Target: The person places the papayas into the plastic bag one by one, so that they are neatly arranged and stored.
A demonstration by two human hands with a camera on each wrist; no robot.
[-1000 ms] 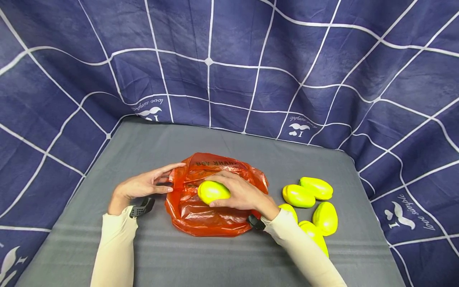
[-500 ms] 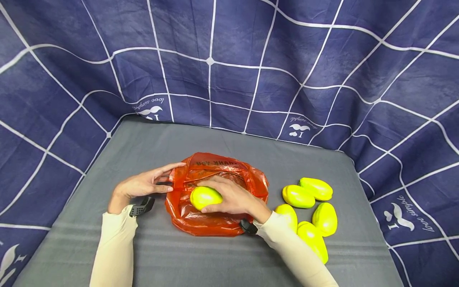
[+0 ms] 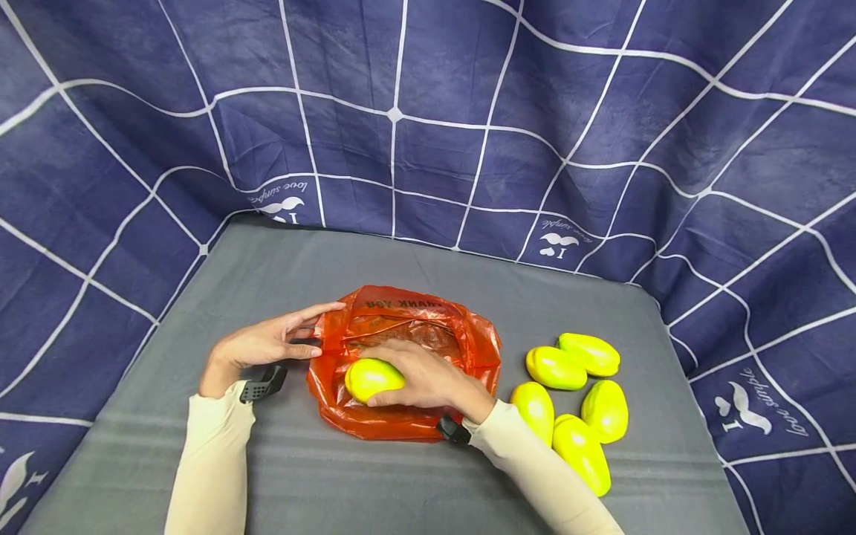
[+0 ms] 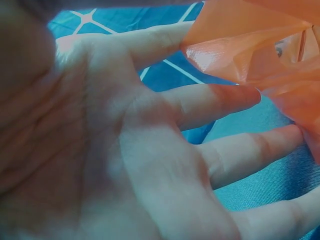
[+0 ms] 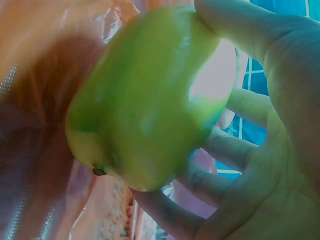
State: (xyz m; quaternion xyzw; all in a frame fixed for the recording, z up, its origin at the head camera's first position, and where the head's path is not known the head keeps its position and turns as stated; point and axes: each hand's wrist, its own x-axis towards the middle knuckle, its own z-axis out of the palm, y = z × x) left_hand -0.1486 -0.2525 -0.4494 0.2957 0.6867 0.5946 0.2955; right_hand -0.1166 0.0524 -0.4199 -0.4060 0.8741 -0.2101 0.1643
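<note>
We see the right hand (image 3: pixel 424 375) gripping a yellow-green fruit (image 3: pixel 370 379), its thumb and fingers curled around it, toward eight o'clock from the middle of the red plastic bag (image 3: pixel 394 429); we cannot tell how deep inside it sits. At the bag's nine o'clock, the left hand (image 3: pixel 267 343) is spread wide, straight fingertips touching the edge. Five more fruits (image 3: pixel 605 411) lie on the grey table (image 3: pixel 321 490) between three and four o'clock.

A curtained booth — gridded blue drapes (image 3: pixel 435 152) around a grey table (image 3: pixel 348 487).
</note>
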